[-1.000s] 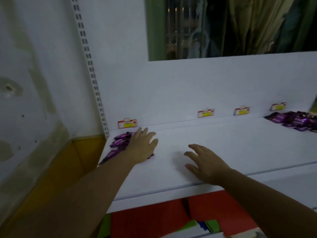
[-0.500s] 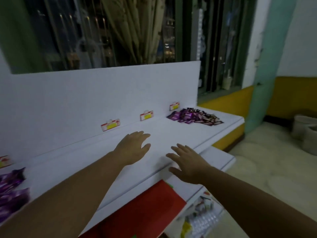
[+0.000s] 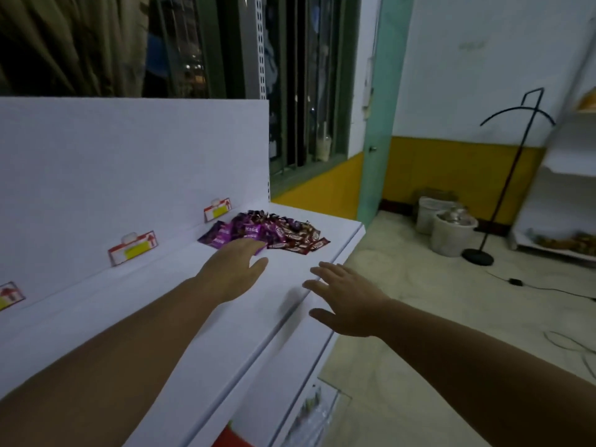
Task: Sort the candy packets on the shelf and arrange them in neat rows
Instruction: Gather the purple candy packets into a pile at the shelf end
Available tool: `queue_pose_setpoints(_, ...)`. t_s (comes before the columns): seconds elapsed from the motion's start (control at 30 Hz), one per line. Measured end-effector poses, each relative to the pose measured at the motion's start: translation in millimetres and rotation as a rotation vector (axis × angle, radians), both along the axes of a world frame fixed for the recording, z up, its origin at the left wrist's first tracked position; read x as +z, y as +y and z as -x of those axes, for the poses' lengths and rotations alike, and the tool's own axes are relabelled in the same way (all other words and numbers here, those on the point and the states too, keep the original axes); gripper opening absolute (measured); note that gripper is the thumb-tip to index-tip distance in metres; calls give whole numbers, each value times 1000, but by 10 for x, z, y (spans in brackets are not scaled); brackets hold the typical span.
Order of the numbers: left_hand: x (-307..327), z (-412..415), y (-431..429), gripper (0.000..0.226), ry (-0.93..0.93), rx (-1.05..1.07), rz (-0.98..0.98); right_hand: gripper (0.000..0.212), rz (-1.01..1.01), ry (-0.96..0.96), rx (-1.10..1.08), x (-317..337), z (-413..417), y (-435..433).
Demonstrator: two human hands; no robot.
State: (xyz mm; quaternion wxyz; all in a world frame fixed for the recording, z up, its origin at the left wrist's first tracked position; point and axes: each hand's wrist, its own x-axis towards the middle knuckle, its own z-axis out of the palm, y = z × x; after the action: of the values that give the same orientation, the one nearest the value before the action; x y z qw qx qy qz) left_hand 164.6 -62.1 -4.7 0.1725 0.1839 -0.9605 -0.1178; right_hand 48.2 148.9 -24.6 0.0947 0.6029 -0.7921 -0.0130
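Hovering over the white shelf (image 3: 161, 317) at centre frame, my left hand (image 3: 232, 269) lies flat with straight fingers, gripping nothing, its tips at the near edge of the candy packets (image 3: 274, 232) heaped just above centre. My right hand (image 3: 348, 301), right of centre at the shelf's front lip, is spread loose and holds nothing. Purple packets seem to read "KISS"; the brown ones' logos and the red-and-yellow price tags (image 3: 132, 248) are too blurred to read.

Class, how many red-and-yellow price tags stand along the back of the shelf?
3: right tag behind the candy packets, middle tag further left, left tag cut by the frame edge. Others may lie outside view.
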Motion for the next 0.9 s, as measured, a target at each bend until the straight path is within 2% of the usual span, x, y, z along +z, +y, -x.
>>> queue_pose_setpoints(0.13, -112, 336, -121, 45, -38, -43, 44, 56, 44, -51, 19, -56, 283, -197)
queue_pose_setpoints(0.23, -94, 568, -242, 44, -31, -22, -30, 56, 96, -84, 81, -78, 526, -351)
queue_pose_setpoints(0.33, -92, 746, -299, 42, 2, 39, -37, 55, 141, -94, 165, -70, 824, -492)
queue_pose_setpoints(0.5, 32, 942, -367, 31, -83, 136, -2, 52, 183, -107, 301, 59, 1381, -676)
queue_pose_setpoints(0.6, 92, 1024, -395, 23, -25, 224, -9, 49, 238, -133, 328, 89, 1740, -763)
queue_pose_setpoints(0.73, -38, 1034, -392, 35, -115, 341, -43, 46, 227, -161, 376, 5, 2081, -871)
queue_pose_setpoints(0.8, -52, 1056, -427, 44, -136, 422, -136, 46, 222, -183, 413, -44, 2174, -947)
queue_pose_setpoints(0.9, 23, 1162, -535, 39, -96, 441, -231, 46, 236, -236, 442, -29, 2282, -1117)
